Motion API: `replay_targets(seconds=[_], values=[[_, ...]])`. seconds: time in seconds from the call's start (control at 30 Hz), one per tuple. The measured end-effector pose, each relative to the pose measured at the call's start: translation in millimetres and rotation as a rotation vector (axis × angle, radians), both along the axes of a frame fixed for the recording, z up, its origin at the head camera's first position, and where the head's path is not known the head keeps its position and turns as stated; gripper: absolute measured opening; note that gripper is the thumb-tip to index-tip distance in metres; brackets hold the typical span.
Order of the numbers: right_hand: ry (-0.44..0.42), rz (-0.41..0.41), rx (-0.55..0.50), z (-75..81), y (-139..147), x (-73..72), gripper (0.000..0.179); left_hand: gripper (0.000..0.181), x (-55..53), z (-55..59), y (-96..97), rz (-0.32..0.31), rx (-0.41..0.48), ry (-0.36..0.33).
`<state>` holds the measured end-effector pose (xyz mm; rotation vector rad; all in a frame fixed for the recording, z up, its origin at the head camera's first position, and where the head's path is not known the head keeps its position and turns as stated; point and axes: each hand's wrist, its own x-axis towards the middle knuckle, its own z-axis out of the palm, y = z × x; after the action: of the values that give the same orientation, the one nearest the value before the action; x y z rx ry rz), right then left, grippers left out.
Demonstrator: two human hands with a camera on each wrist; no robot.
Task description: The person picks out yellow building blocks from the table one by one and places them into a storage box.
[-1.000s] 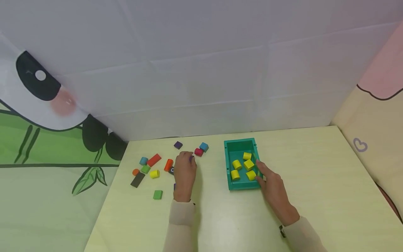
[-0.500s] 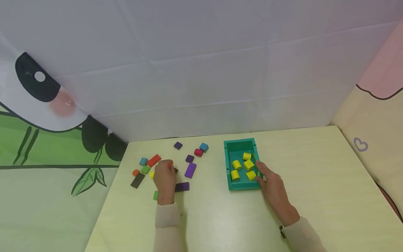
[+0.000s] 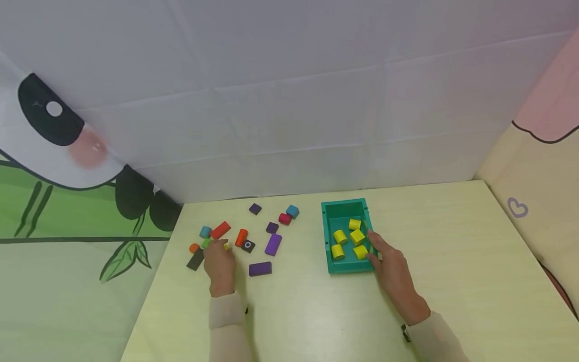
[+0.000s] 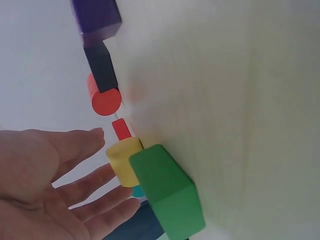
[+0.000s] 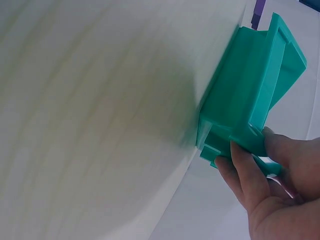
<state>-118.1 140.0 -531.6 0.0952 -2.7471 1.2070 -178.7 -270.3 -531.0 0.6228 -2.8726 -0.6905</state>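
Note:
My left hand is among the loose blocks on the left of the table. In the left wrist view its thumb and fingers are spread, with fingertips right at a yellow cylinder block. A green block stands closer to that camera; the hand hides it in the head view. My right hand grips the right wall of a teal box, thumb over the rim and fingers outside, as the right wrist view shows. Several yellow blocks lie inside the box.
Around the left hand lie a red block, an orange-red cylinder, a black block and a dark block with a white ring. Purple blocks lie between hand and box. A pale wall rises behind the table.
My left hand has moved left, from the purple blocks past the orange-red cylinder to the yellow cylinder. The purple blocks it covered are now in sight. My right hand and the box have stayed put.

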Motion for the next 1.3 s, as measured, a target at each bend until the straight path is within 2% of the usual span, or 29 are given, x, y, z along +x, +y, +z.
replay_targets(seconds=[0.33, 0.63, 0.97, 1.3], values=[[-0.016, 0.002, -0.009, 1.7, 0, 0.6, 0.067, 0.027, -5.3, -1.4, -5.2, -0.016, 0.051, -0.023], [-0.007, 0.001, -0.001, 2.6, 0, -0.2, 0.067, 0.034, -3.6, 5.0, -2.8, -0.027, 0.093, -0.019], [-0.022, -0.002, 0.002, 3.2, 0, 0.8, 0.068, 0.03, 0.7, 3.3, -2.8, -0.054, 0.073, 0.006], [-0.016, 0.001, -0.006, 4.2, 1, 1.7, 0.067, 0.024, 0.9, 17.7, 10.3, -0.049, 0.04, 0.041]])
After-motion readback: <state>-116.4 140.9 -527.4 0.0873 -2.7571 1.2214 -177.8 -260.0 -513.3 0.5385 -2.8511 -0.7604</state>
